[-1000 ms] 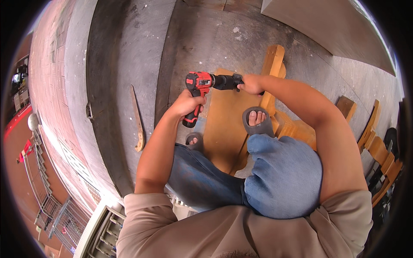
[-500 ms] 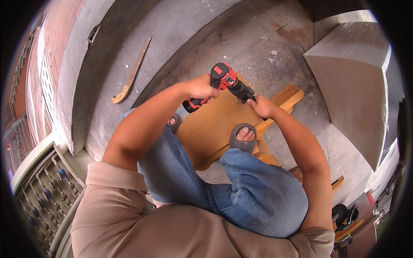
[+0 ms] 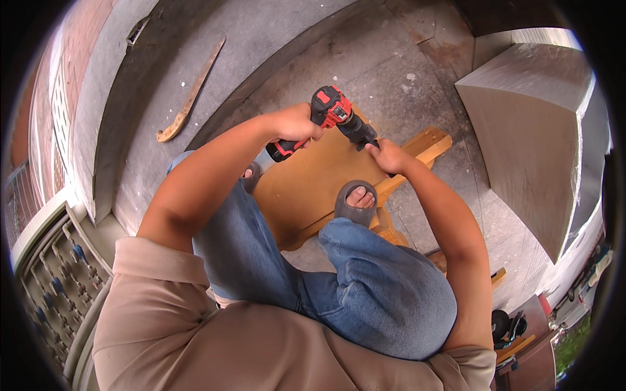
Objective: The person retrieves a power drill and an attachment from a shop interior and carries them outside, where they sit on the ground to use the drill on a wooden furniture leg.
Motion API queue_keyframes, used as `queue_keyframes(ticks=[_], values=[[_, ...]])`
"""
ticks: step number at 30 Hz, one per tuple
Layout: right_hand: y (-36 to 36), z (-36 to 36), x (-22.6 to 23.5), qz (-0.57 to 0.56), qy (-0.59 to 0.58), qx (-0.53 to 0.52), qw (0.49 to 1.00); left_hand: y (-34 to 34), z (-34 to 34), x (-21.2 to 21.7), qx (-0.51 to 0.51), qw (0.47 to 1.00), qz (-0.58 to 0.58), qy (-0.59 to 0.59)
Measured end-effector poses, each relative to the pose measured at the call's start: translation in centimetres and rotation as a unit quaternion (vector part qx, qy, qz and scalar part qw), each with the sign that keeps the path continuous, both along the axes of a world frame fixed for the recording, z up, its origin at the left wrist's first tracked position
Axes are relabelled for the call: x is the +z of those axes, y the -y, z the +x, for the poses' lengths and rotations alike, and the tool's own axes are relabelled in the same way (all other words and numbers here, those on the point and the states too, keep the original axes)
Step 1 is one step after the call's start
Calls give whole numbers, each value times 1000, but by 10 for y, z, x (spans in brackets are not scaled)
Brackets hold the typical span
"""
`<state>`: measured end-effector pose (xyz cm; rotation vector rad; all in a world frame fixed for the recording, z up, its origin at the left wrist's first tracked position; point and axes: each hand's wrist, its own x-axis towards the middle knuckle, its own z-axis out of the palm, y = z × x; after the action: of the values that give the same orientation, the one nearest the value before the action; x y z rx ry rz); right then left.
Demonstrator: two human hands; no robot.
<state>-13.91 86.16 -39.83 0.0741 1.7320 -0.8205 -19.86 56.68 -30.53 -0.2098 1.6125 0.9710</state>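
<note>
Drill: I see the red and black cordless drill (image 3: 329, 117) just above the frame's centre, nose slanting down toward the right over the board.
Left hand: my left hand (image 3: 295, 124) is wrapped round the drill's grip, fingers pressed together on the handle.
Right hand: my right hand (image 3: 389, 156) sits at the dark chuck end, fingers pinching the tip; what they hold there is too small to tell.
Change: compared with a second ago, the drill has tipped from roughly level to a downward slant, and the view has swung so the wood lies more central; half a second ago the pose was already nearly this one. I judge the tool is being set onto the work rather than readied.
Board: the flat orange-brown wooden board (image 3: 306, 192) lies on the floor beneath the drill, with a pale timber rail (image 3: 424, 146) at its right edge.
Foot: a grey sandalled foot (image 3: 356, 202) presses on the board.
Surroundings: grey concrete floor (image 3: 274, 39); a curved wooden strip (image 3: 190, 94) at upper left; a large pale slab (image 3: 535, 130) at right.
</note>
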Motion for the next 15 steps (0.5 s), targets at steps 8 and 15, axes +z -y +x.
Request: queue_keyframes(ticks=[8,15], values=[[-2,5,-8,12,-2,-6,1000,-7,-7,7,-10,1000,-6,-8],[0,2,-3,5,4,-5,1000,-9,-7,21,4,1000,-15,-15]])
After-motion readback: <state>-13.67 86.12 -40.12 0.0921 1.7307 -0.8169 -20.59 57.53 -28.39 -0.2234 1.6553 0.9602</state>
